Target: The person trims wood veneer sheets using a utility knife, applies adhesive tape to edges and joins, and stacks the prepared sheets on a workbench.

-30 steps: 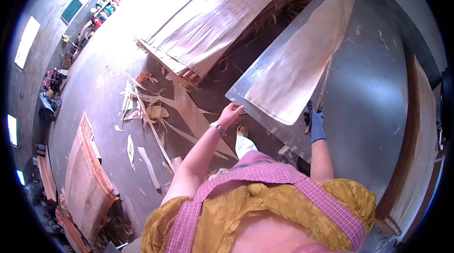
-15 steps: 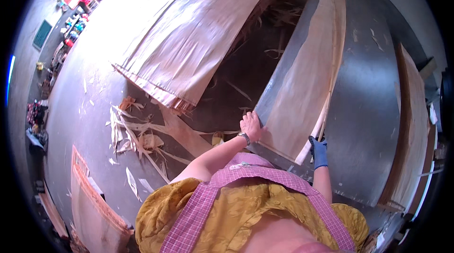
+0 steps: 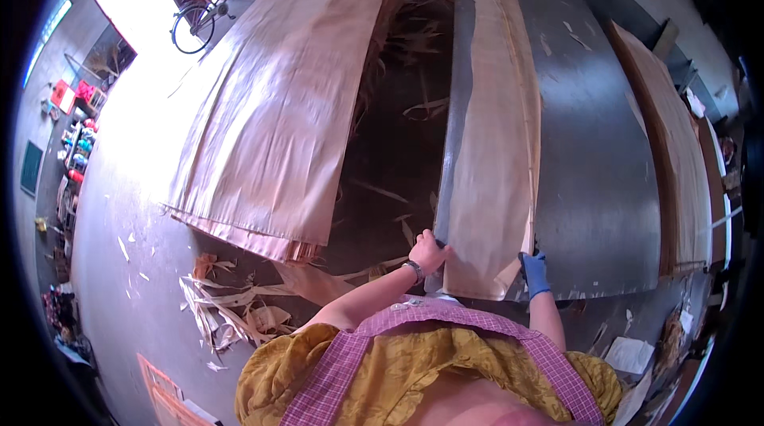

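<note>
A long, pale wood veneer sheet (image 3: 497, 147) lies lengthwise on a dark, smooth tabletop (image 3: 593, 179), its left edge ragged. My right hand (image 3: 535, 270), in a blue glove with dark fingertips, is closed on the sheet's near right corner, which curls up there. Bare but for a wristwatch (image 3: 415, 270), my left hand (image 3: 430, 252) is at the near left corner, by the table's edge. Its fingers are curled, and a small dark thing shows beside them; what it is I cannot make out.
A thick stack of veneer (image 3: 270, 115) stands to the left, across a dark gap strewn with scraps. Torn veneer strips (image 3: 231, 310) litter the floor near it. Another veneer stack (image 3: 664, 147) rises along the right. A bicycle (image 3: 195, 24) stands at the far left.
The view has turned, so the sheet now runs straighter ahead. My left hand has curled at the sheet's near left corner. My right hand stays at the right corner, which is now more folded.
</note>
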`<state>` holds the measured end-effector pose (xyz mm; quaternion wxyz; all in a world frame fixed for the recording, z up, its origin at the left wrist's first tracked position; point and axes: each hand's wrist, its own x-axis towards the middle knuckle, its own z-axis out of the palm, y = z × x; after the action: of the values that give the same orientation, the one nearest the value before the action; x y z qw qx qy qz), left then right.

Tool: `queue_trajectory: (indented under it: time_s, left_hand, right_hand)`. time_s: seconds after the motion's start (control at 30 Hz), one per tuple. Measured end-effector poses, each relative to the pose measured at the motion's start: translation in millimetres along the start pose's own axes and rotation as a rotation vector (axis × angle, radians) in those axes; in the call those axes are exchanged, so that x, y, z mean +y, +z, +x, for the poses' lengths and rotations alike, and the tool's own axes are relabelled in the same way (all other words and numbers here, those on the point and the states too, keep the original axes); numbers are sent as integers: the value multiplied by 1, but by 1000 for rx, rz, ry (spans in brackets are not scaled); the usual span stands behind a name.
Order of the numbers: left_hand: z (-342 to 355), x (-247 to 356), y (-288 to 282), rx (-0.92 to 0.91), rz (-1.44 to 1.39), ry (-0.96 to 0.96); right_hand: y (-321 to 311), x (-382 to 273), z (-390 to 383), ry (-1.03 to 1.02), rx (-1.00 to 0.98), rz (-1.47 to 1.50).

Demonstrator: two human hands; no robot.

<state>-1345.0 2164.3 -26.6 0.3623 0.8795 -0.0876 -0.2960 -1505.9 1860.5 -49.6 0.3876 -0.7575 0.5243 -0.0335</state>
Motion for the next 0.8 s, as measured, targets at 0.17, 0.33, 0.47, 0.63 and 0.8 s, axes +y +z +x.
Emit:
queue_trajectory:
  time_s: [0.17,0.33,0.47,0.63,0.8]
  left_hand:
    - [22,27,6,95,-2,50]
    - [52,78,39,136,6,119]
    - [60,118,86,198,-9,200]
    - [48,148,130,130,-7,70]
    - [44,194,164,-17,-112,91]
  right_hand:
    - [-28,-45,48,-30,-38,32]
    - [-78,-47,137,-48,34,42]
    - [-144,-10,205,-82,68,-12]
    - [-191,28,169,13,-15,-167]
    - [-235,68,155,-559,540,-436]
